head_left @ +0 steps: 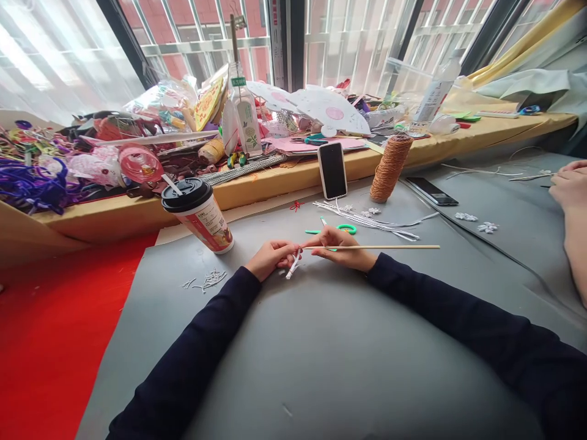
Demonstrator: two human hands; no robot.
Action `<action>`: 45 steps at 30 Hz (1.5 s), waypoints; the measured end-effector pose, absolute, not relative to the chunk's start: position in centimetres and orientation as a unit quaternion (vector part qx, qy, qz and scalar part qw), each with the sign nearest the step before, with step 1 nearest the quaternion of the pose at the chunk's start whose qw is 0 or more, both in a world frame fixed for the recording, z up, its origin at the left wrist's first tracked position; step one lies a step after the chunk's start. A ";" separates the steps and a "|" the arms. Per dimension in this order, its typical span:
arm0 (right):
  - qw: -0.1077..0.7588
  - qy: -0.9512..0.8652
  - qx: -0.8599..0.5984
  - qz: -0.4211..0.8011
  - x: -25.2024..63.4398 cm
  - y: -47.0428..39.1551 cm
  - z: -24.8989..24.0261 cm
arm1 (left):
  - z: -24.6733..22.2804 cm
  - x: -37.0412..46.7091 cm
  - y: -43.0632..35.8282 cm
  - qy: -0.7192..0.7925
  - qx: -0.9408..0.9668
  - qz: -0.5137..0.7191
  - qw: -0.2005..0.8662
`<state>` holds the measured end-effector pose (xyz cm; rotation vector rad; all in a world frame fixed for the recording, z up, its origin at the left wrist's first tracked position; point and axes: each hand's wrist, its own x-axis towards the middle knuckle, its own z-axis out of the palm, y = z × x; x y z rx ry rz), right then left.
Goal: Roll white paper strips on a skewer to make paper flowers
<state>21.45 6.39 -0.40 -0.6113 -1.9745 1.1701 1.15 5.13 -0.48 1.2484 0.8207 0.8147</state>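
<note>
My left hand [274,258] pinches a short white strip [293,266] whose end hangs down toward me over the grey table [293,366]. Close beside it, my right hand [342,249] holds a thin wooden stick [398,247] that points out to the right. The stick's left tip meets the strip at my left fingertips. Just behind my right hand lie green-handled scissors [347,228], partly covered by it. Long white cords [380,222] are spread on the table beyond the scissors.
A lidded paper cup [202,223] stands left of my hands, near cord scraps [211,279]. Behind are an upright phone [332,171], a brown twine spool [391,170] and a crowded ledge [275,177]. Another person's hand [571,183] rests at right, beyond a flat phone [433,190] and white knots [487,227].
</note>
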 end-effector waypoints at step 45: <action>0.402 -0.721 -0.276 0.492 21.3 6.1 -0.4 | -0.5 1.0 5.1 0.393 0.603 0.280 0.635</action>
